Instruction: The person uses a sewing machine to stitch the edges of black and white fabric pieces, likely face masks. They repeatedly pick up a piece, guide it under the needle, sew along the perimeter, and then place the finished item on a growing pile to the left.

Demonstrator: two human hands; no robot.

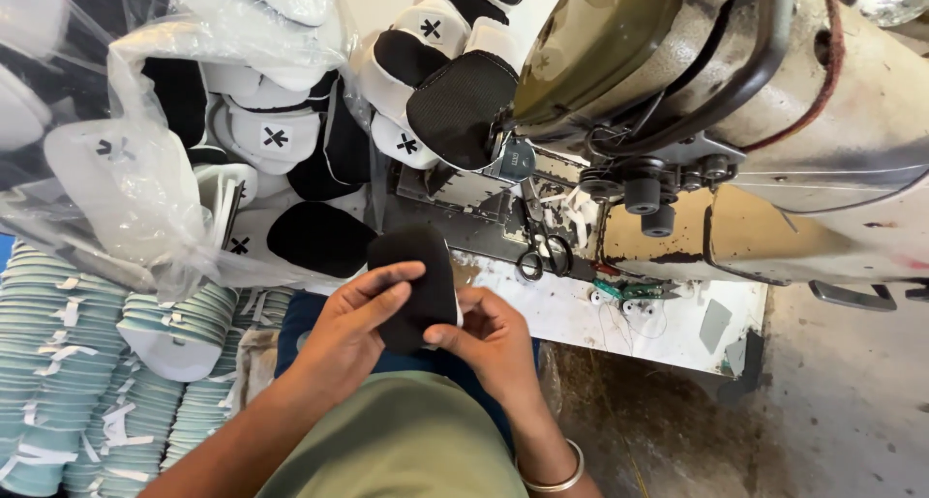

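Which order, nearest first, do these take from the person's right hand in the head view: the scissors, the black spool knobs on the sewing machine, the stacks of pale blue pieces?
From the right hand:
1. Scissors, just above the hand on the machine bed.
2. Black spool knobs, farther up and to the right on the sewing machine.
3. Stacks of pale blue pieces, far across at the left edge.

Both forearms are bare and sleeveless in view, the right hand (489,338) has a plain silver bangle (559,479) at its wrist, the left hand (358,314) is unadorned, and an olive-green garment (406,440) covers the torso.
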